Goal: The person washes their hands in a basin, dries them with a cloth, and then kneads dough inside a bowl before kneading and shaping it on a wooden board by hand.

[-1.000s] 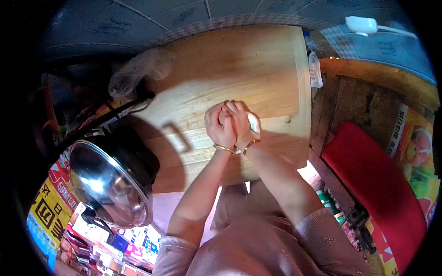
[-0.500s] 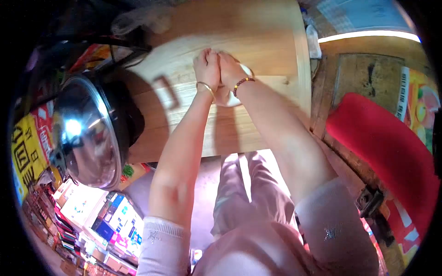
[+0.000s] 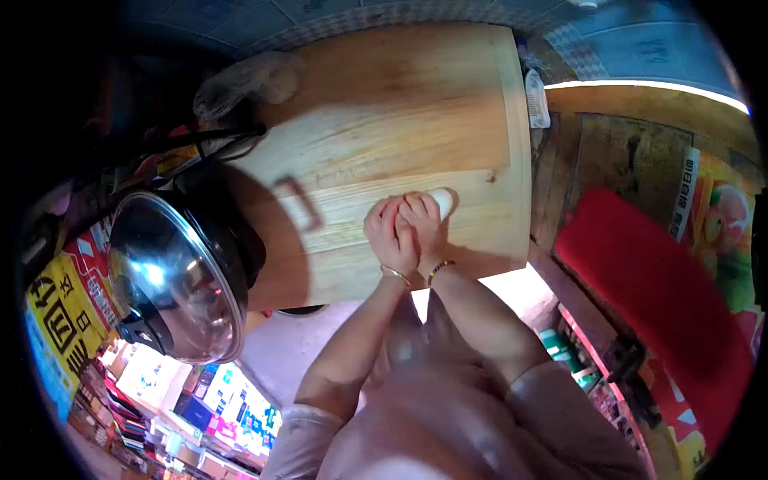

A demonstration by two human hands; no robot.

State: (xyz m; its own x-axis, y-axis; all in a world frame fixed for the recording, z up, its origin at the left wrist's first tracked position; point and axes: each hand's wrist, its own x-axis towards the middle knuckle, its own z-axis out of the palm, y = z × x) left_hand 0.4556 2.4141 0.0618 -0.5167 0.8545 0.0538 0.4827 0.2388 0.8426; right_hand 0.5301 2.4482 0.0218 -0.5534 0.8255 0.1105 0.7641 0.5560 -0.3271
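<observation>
In the head view, the left hand (image 3: pixel 391 238) and right hand (image 3: pixel 426 230) are held fingers together; just rightward, nearer the right fingers, a part-covered white lump (image 3: pixel 442 202) is seen on the tabletop (image 3: pixel 400 104), any grip and long axis hidden.

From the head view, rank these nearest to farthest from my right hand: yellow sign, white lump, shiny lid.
1. White lump: showing right beside the right hand.
2. Shiny lid: off to the left.
3. Yellow sign: far left, beyond the lid.
</observation>
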